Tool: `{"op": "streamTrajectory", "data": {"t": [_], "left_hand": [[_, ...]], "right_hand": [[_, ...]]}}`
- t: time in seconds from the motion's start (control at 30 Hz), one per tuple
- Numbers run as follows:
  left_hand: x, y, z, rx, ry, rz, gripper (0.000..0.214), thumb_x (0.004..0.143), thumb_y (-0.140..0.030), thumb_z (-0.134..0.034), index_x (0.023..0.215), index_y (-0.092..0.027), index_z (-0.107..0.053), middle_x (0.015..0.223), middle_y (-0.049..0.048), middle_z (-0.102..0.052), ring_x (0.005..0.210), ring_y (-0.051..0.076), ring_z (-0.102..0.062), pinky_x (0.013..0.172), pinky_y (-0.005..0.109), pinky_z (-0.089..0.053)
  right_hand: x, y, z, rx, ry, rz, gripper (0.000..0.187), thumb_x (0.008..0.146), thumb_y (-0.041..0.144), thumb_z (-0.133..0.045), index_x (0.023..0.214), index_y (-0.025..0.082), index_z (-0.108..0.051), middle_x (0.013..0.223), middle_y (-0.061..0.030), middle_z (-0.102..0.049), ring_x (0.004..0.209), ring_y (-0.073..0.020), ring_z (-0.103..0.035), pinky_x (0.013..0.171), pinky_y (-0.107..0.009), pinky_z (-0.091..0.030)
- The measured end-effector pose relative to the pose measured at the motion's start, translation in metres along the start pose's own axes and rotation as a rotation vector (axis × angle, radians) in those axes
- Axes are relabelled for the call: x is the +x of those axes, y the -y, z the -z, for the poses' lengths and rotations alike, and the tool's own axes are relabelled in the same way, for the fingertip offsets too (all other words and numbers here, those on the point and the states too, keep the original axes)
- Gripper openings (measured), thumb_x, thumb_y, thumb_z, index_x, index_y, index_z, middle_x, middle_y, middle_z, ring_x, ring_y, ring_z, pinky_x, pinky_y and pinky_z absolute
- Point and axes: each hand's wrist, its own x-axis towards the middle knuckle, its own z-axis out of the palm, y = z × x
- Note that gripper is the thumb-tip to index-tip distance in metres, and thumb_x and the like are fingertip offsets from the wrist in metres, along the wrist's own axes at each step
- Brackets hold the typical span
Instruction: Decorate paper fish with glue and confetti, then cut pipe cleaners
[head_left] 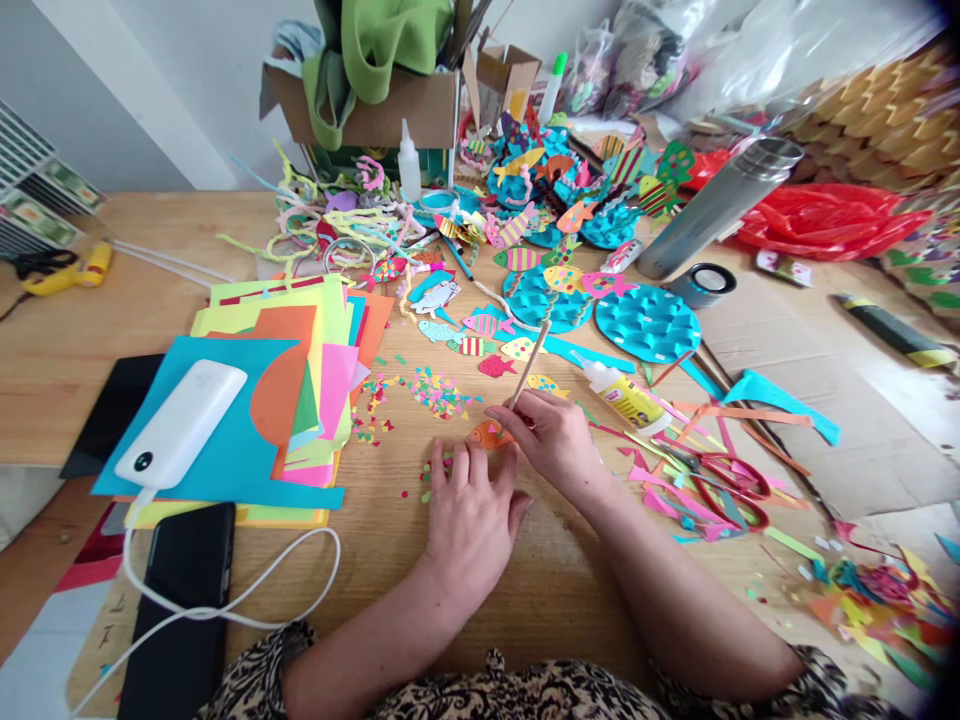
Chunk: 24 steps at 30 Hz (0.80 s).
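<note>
An orange paper fish (491, 434) lies flat on the wooden table, partly covered by my fingers. My left hand (472, 500) rests palm down with fingers stretched out, fingertips at the fish's near edge. Pinched in my right hand (559, 450) is a thin light stick (531, 365), held at a slant; its lower end is hidden by my fingers close to the fish. Small paper confetti (439, 392) is scattered beyond my left hand, and a few dots lie partly under its fingers. Finished-looking paper fish (517, 348) in several colours lie farther back.
Left stand stacked coloured papers (202, 420) with a white power bank (184, 420), its cable running over a black phone (180, 600). Right are a glue bottle (626, 395), red-handled scissors (731, 490), paper scraps and a steel flask (720, 205). Blue scaly discs (649, 322) lie behind.
</note>
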Motion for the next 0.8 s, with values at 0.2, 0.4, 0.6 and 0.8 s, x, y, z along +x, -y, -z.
{"op": "streamTrajectory", "data": {"t": [0.2, 0.4, 0.6, 0.8], "left_hand": [[0.0005, 0.0002, 0.0008, -0.001, -0.003, 0.001, 0.057, 0.089, -0.050, -0.055, 0.139, -0.024, -0.048, 0.113, 0.0133, -0.053, 0.111, 0.031, -0.047, 0.107, 0.059, -0.032], [0.0008, 0.0004, 0.0003, -0.005, -0.006, 0.002, 0.056, 0.089, -0.050, -0.054, 0.139, -0.024, -0.048, 0.112, 0.0130, -0.053, 0.112, 0.032, -0.047, 0.107, 0.059, -0.032], [0.0000, -0.0001, -0.0001, -0.003, -0.006, 0.002, 0.056, 0.089, -0.050, -0.054, 0.139, -0.025, -0.048, 0.114, 0.0133, -0.053, 0.113, 0.031, -0.046, 0.107, 0.058, -0.031], [0.0002, 0.0000, 0.0007, -0.004, -0.018, 0.003, 0.055, 0.089, -0.049, -0.056, 0.138, -0.025, -0.049, 0.113, 0.0118, -0.053, 0.111, 0.031, -0.047, 0.107, 0.059, -0.032]], "right_hand": [[-0.0008, -0.0004, 0.0009, 0.000, 0.006, 0.000, 0.037, 0.093, 0.034, -0.057, 0.060, 0.019, -0.048, 0.062, -0.0005, -0.057, 0.054, -0.0110, -0.048, 0.055, -0.025, -0.036], [-0.0004, 0.0009, 0.0012, -0.003, 0.010, -0.001, 0.037, 0.093, 0.034, -0.057, 0.061, 0.019, -0.047, 0.061, 0.0000, -0.056, 0.054, -0.0106, -0.048, 0.055, -0.024, -0.035], [0.0007, 0.0012, 0.0012, -0.017, -0.004, 0.015, 0.040, 0.093, 0.034, -0.058, 0.058, 0.020, -0.041, 0.059, 0.0013, -0.053, 0.053, -0.0101, -0.046, 0.054, -0.024, -0.034], [0.0011, 0.0026, 0.0029, -0.020, 0.002, 0.022, 0.040, 0.093, 0.033, -0.057, 0.059, 0.020, -0.042, 0.059, 0.0016, -0.051, 0.053, -0.0100, -0.045, 0.054, -0.024, -0.034]]}}
